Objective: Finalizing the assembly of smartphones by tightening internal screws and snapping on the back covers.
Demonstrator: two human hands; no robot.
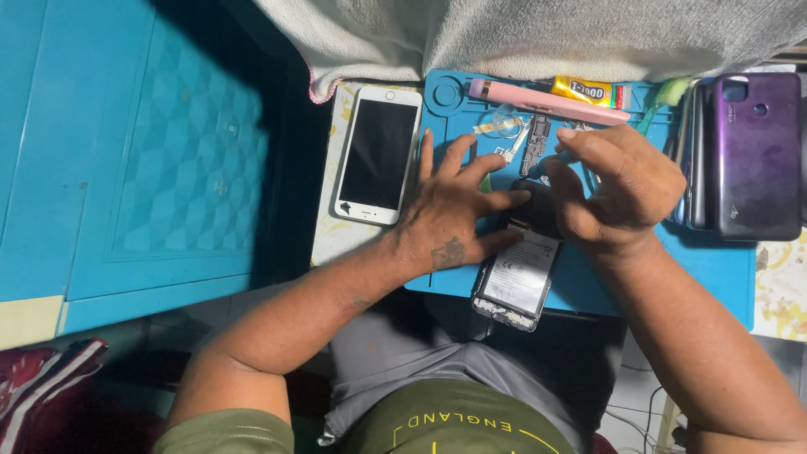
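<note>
Left hand (445, 214) flat, pinning opened phone (517, 273) overhanging mat edge (714, 277); right hand (618, 189) pinches thin tool (588, 172).

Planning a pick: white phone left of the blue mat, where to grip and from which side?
Grip the white phone across its long edges, coming from above. It lies flat, screen up, so only the thin sides offer purchase. The left hand sits close on the right; the left edge is freer.

I see a white smartphone (377, 155) lying face up left of the blue work mat (723, 269), its screen dark. Along the mat's far edge sit a pink bar-shaped tool (546, 101) and a yellow glue tube (584, 89). A purple phone back cover (755, 151) rests at the right, a grey towel (538, 34) above
</note>
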